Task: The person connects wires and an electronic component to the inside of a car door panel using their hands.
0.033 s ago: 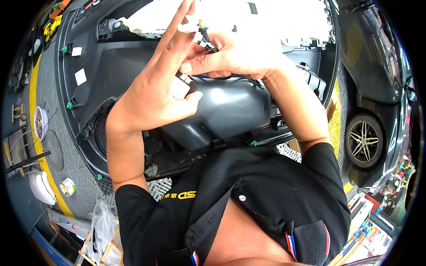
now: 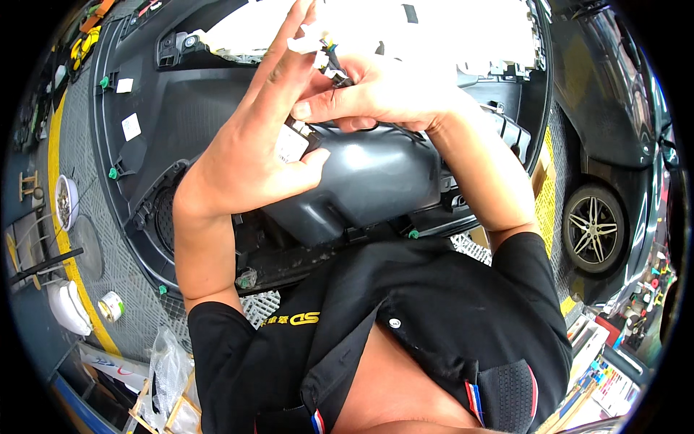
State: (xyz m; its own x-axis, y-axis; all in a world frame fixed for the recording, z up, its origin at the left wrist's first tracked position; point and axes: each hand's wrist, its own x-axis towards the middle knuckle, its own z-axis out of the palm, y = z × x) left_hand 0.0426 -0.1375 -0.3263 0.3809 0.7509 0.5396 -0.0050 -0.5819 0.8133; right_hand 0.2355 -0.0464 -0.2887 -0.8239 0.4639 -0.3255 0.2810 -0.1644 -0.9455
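In my left hand is a small black box-shaped module with a white label, held between thumb and palm, its fingers stretching upward. My right hand meets it from the right, thumb and fingers closed on a wiring harness of thin coloured wires and black cable. White plug connectors at the harness end rest against my left fingers. White sockets show on the module's edge, just under my right thumb. Whether any plug sits in the module is hidden by my fingers.
Beneath my hands lies a large black moulded car trim panel with green clips and white padding. At the right stands a dark car with a spoked wheel. To the left are a white bowl and a tin on grey grating.
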